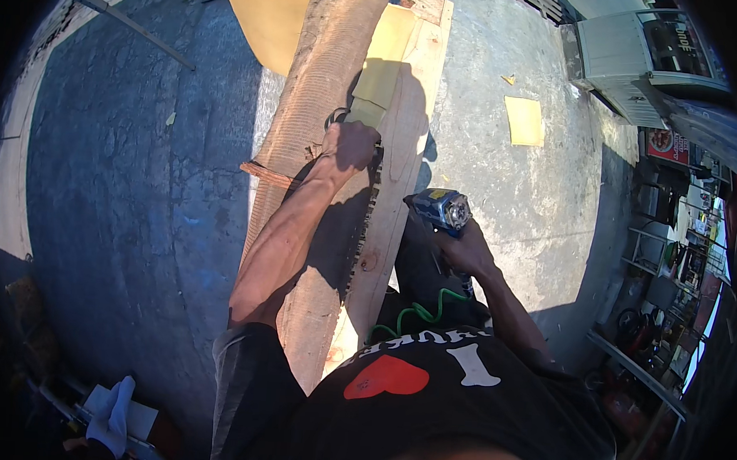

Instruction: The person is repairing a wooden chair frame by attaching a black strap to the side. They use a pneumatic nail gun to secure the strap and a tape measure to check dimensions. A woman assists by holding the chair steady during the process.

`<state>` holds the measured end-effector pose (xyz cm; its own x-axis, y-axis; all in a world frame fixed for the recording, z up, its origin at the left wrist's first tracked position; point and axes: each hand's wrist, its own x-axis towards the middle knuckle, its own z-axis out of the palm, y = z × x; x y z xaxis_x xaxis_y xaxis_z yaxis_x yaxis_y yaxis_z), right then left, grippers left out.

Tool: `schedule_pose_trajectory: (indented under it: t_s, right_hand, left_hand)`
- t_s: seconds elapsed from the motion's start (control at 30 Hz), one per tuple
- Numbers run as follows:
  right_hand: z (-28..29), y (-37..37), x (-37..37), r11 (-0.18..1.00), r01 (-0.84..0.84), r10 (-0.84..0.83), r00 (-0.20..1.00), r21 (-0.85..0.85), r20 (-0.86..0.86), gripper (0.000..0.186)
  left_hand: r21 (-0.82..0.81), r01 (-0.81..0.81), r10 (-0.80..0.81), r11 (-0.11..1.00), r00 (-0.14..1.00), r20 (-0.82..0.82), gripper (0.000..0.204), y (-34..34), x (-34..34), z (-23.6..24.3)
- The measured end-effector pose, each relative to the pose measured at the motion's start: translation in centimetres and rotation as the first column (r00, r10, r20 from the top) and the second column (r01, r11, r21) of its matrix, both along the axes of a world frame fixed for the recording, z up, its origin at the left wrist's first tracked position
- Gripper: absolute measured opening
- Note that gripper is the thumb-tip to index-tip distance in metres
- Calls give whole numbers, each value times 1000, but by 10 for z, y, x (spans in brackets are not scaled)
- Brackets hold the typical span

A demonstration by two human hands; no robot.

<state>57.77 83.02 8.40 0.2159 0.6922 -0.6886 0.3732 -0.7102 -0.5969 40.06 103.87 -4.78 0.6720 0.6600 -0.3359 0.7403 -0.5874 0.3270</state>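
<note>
A long strip of brown ribbed fabric [332, 41] lies lengthwise over a pale wooden frame [403, 119], its dark, ragged right edge running toward me. My left hand [352, 146] is closed at that edge, fingers curled down onto the fabric; the fingertips are hidden. Just beyond the knuckles, a pale yellow strip [378, 82] lies along the fabric's edge. To the right of the frame, my right hand [465, 250] is wrapped around the grip of a blue air-powered staple gun [441, 209]. Its nose points left toward the frame without touching it.
A green coiled hose [418, 312] runs across my lap. Yellow sheet material [267, 25] sticks out at the frame's far left. A yellow square piece [524, 121] lies on the concrete floor to the right. Metal racks and clutter [654, 270] line the right side.
</note>
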Motion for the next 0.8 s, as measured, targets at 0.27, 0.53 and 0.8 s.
schedule_pose_trajectory:
  t_s: [0.27, 0.53, 0.8]
  right_hand:
    - [-31, 66, -9, 981, -193, 193, 975, -13, 106, 45]
    - [-5, 129, -25, 890, -367, 416, 896, -270, 155, 43]
    - [-48, 137, -11, 879, -399, 457, 862, -263, 218, 38]
  left_hand:
    - [0, 21, -20, 1000, 996, 81, 17, 17, 12, -14]
    - [-65, 0, 12, 998, 983, 183, 18, 30, 10, 1]
    - [-79, -73, 90, 994, 971, 224, 17, 32, 8, -6]
